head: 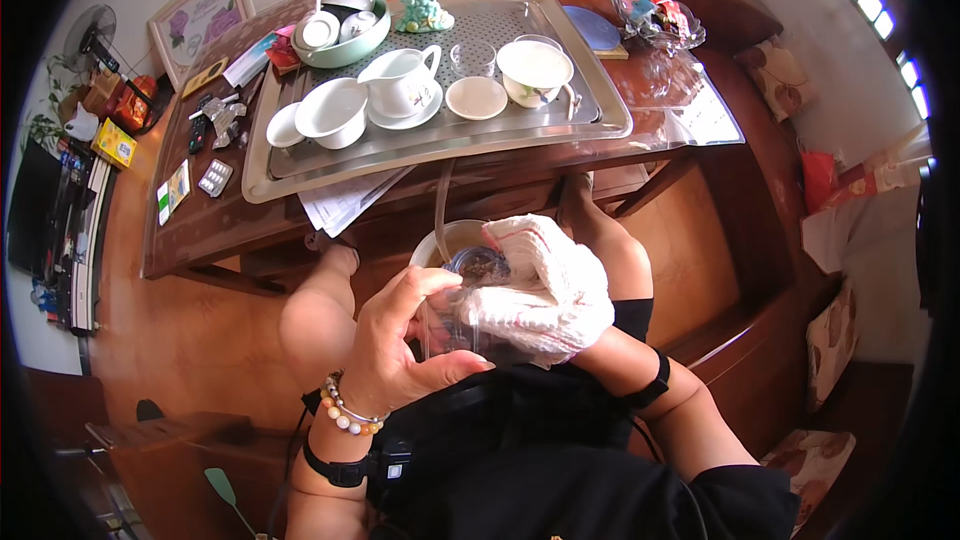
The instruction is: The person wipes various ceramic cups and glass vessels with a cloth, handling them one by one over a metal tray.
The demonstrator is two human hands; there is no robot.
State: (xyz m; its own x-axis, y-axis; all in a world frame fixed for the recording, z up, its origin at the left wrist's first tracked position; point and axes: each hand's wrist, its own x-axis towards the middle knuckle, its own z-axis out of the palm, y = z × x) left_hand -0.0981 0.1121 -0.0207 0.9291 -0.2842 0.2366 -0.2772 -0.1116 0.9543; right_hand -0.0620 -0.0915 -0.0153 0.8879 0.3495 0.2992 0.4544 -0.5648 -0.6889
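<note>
My left hand [386, 348] grips a clear, see-through vessel [452, 326] between thumb and fingers, low over my lap. A bunched white cloth [551, 281] with red lines covers my right hand, whose wrist [596, 352] shows below it. The cloth presses against the vessel's right side. Just beyond my hands stands a pale bucket [429, 246], with a bluish round item [478, 264] showing at its mouth. A clear hose [442, 206] runs down into it from the tea tray.
The metal tea tray [431, 162] holds a white pitcher [401, 78], a white bowl [332, 112], a lidded cup [534, 71], a small glass [472, 59] and a green basin of cups [345, 48]. Papers [352, 198] stick out beneath it. My knees flank the bucket.
</note>
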